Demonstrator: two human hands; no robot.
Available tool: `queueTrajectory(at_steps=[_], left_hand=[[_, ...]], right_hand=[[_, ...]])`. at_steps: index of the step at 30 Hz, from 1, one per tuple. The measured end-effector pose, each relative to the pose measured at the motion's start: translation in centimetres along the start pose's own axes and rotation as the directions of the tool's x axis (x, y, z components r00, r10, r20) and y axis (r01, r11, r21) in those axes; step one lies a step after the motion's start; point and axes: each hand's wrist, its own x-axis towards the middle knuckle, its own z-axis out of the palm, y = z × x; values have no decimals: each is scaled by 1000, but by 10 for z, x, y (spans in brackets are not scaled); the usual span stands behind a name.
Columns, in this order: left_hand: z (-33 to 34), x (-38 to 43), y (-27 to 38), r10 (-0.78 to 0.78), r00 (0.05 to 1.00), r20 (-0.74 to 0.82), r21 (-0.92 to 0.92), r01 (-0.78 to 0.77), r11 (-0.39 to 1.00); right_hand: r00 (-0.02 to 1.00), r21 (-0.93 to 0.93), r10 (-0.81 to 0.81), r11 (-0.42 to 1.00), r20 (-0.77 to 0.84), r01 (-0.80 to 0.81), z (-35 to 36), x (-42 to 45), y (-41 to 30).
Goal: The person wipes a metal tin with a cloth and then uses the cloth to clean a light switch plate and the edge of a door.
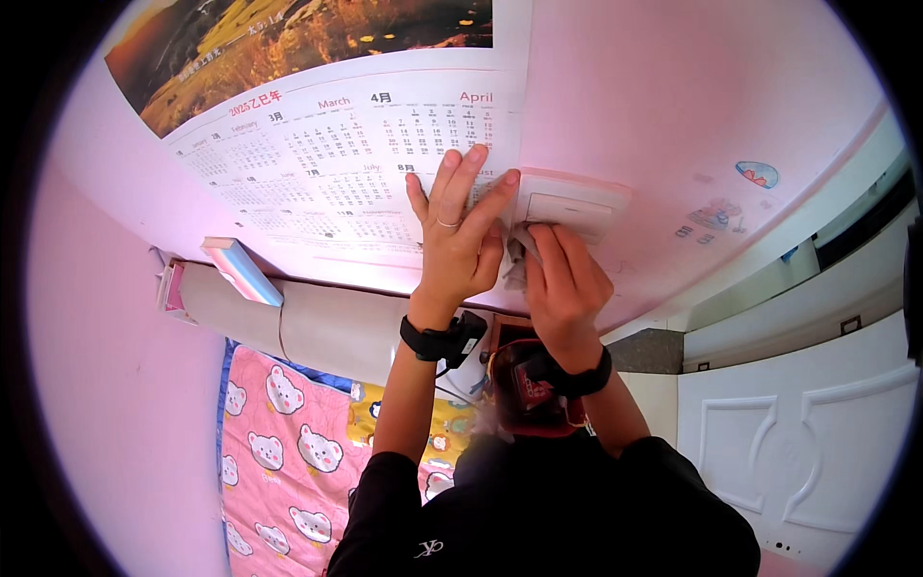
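My left hand (458, 223) lies spread against the lower right part of a paper wall calendar (339, 155), its fingers apart and a ring on one of them. Just to its right, my right hand (566, 278) pinches a crumpled greyish cloth (516, 260) between thumb and fingers. The cloth touches the wall between the calendar's right edge and a white wall switch (570, 209) with a pinkish frame. My right fingertips are at the switch's lower left corner and hide part of it. Both wrists wear black bands; the left one carries a small black device.
A pastel-coloured box or book (243, 270) stands on the beige ledge (346, 324) below the calendar. Beneath are a bed with a pink bear-print cover (288, 447) and a dark red object (537, 386). Stickers (717, 213) mark the wall at right, near a white panelled door (800, 440).
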Motion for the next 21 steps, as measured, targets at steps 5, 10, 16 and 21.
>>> queueTrajectory(at_steps=[5, 10, 16, 21], left_hand=[[1, 1, 2, 15, 1000, -3, 15, -15, 1000], [3, 2, -1, 5, 1000, -30, 9, -5, 1000], [0, 0, 1, 32, 999, -2, 18, -32, 999], [3, 2, 0, 29, 999, -45, -6, -30, 1000]], right_hand=[[994, -72, -16, 997, -106, 8, -10, -9, 19], [998, 15, -63, 998, -19, 63, 9, 1, 0], [985, -25, 8, 1000, -174, -12, -25, -13, 34], [986, -95, -131, 988, -99, 122, -2, 1, 17]])
